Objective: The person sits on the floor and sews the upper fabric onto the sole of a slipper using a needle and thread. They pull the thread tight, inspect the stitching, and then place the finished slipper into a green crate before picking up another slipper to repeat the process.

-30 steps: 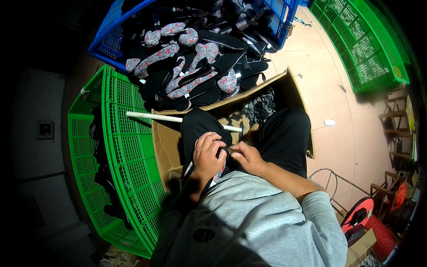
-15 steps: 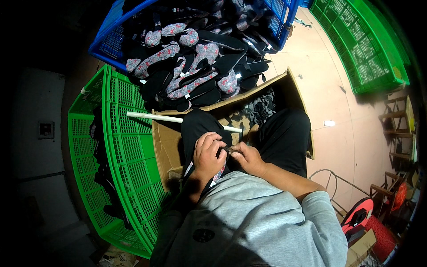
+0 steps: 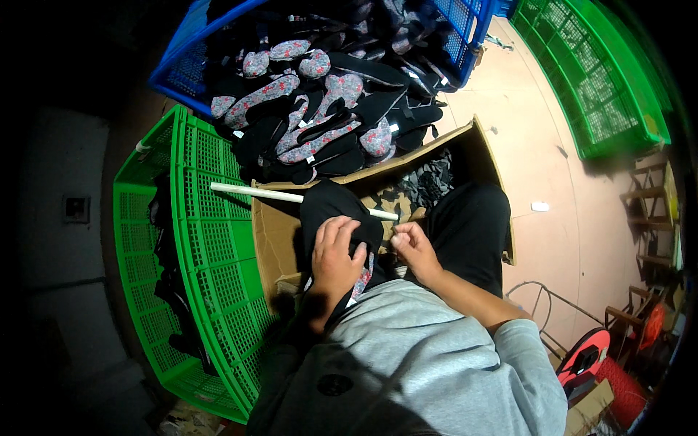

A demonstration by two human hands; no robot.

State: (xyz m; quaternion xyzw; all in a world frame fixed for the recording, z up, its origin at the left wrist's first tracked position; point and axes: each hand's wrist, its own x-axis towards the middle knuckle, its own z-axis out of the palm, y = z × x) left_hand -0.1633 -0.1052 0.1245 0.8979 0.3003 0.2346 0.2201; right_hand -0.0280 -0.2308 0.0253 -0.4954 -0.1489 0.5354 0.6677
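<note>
My left hand lies over my left thigh, its fingers bent around a black slipper with floral fabric. Some floral cloth shows beside the thumb; the rest is hidden under the palm or blends into my black trousers. To the right, apart from it, my right hand is raised with thumb and forefinger pinched together. A tiny dark bit may be between those fingertips, too small to name. Below both hands stands an open cardboard box with dark fabric scraps. A white rod crosses it, passing behind my left knee.
Ahead, a blue crate overflows with black and floral slippers. Close on my left stands a green crate beside another holding dark items. Green crates stand at the far right. A wooden rack and a red round object are at right.
My right hand has drawn away from the left and lifted slightly, its fingertips off the dark piece they pinched together. The left hand stays on the thigh, showing more floral fabric.
</note>
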